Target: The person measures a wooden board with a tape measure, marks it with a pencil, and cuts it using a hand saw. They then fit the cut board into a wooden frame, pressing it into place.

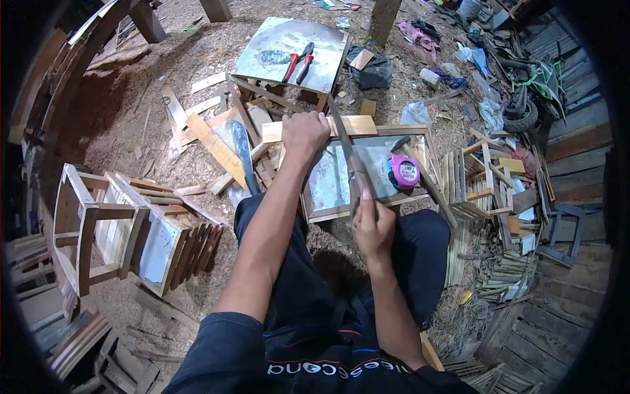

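Left hand (306,134): curled tight over wooden slat (359,125), along far edge of framed panel (401,130)
Right hand (374,226): gripping long blade (346,143)
Knuckle risk: blade might skip leftward if slat rocks

Ahead of you, 1 pair of red-handled pliers (307,58) lies on a stand (279,39); wooden frames (134,240) sit at your left, a pink cloth (417,35) beyond.

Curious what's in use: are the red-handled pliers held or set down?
Set down: the pliers lie on the farther pale panel, away from the left hand and right hand.
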### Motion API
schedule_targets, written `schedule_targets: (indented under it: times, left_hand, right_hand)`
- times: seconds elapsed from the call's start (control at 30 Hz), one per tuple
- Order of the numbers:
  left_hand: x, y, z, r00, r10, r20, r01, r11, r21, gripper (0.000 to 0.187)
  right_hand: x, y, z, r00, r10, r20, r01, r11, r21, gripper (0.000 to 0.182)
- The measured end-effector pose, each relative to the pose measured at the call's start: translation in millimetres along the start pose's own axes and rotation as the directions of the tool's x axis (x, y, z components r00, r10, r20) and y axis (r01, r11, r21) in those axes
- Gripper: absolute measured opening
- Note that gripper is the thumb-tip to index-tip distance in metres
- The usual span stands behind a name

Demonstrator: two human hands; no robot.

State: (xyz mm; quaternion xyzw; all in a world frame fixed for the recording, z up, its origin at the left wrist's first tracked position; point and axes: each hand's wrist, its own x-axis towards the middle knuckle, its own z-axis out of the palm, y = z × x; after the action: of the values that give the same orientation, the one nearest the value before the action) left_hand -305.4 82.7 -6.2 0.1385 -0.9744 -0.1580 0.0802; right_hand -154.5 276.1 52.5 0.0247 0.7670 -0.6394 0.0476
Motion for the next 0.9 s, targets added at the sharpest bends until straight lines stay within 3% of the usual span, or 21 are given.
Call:
schedule_targets:
  times: [0.2, 0.27, 0.3, 0.43, 0.57, 0.73, 0.83, 0.9]
  left_hand:
    - [3, -1, 3, 1.000, -0.001, 0.001, 0.001, 1.000, -0.005, 0.044]
    - [1, -2, 4, 1.000, 0.004, 0.001, -0.004, 1.000, -0.012, 0.044]
    - [1, -3, 5, 1.000, 0.010, -0.004, -0.010, 1.000, -0.018, 0.043]
    - [4, -1, 2, 0.999, 0.017, -0.039, -0.017, 1.000, 0.010, 0.043]
    - [2, -2, 4, 0.999, 0.018, -0.030, -0.018, 1.000, -0.012, 0.044]
    - [1, -2, -2, 1.000, 0.028, 0.010, -0.028, 1.000, -0.007, 0.042]
    - [-4, -7, -7, 0.997, 0.081, 0.000, -0.081, 0.996, -0.029, 0.040]
    - [-11, -23, -10, 0.925, 0.376, -0.055, -0.377, 0.893, -0.247, 0.037]
  right_hand:
    - [-19, -2, -8, 0.999, 0.043, -0.012, -0.044, 0.995, -0.085, 0.055]
    - [4, -4, 2, 0.997, -0.072, 0.024, 0.075, 0.986, -0.146, 0.053]
    - [15, -2, 7, 1.000, -0.011, 0.023, 0.013, 0.997, -0.070, 0.053]
    - [0, 2, 1, 1.000, -0.027, 0.013, 0.029, 0.995, -0.095, 0.053]
    - [-15, 7, -8, 0.994, 0.088, -0.070, -0.075, 0.983, 0.170, 0.049]
    - [3, 10, -3, 0.998, 0.063, -0.016, -0.060, 0.987, 0.150, 0.049]
    - [3, 15, 2, 0.998, 0.063, -0.013, -0.061, 0.988, 0.142, 0.050]
    - [3, 12, 0, 0.998, 0.057, -0.011, -0.054, 0.988, 0.147, 0.050]
